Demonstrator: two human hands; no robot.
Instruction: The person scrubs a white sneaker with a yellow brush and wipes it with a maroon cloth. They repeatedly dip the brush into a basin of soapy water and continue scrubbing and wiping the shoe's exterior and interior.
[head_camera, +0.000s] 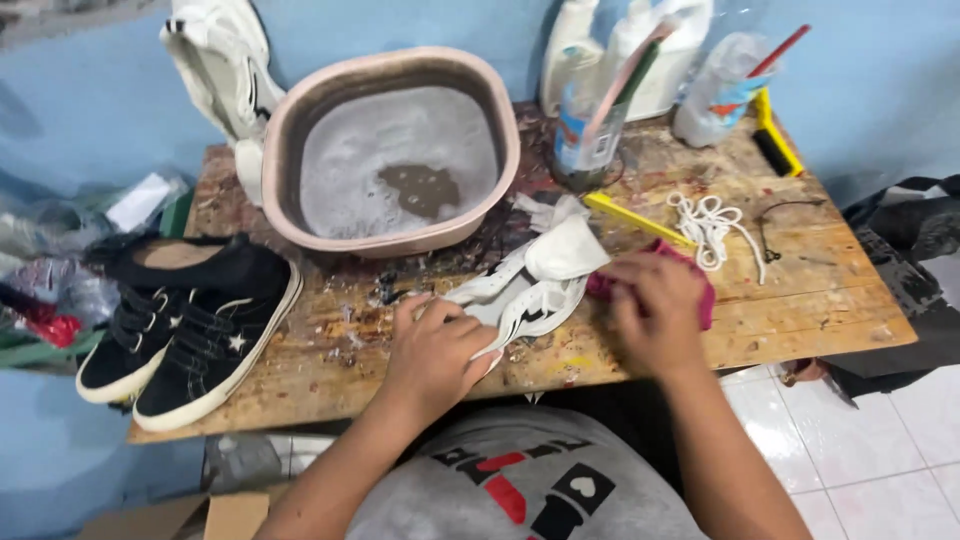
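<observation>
Head view: the left hand (437, 345) presses down on a white shoe (530, 285) lying near the front edge of the wooden table (800, 290), fingers curled over its heel end. The right hand (655, 310) grips a red cloth (700, 290) just beside the shoe. A pink basin (300, 215) of soapy water stands behind. Black shoes (190, 320) overhang the left edge. White laces (715, 225) lie toward the right.

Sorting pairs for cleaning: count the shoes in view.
4. Two black shoes at the table's left edge, one white shoe under the left hand, another white shoe behind the basin. Others may be hidden.
</observation>
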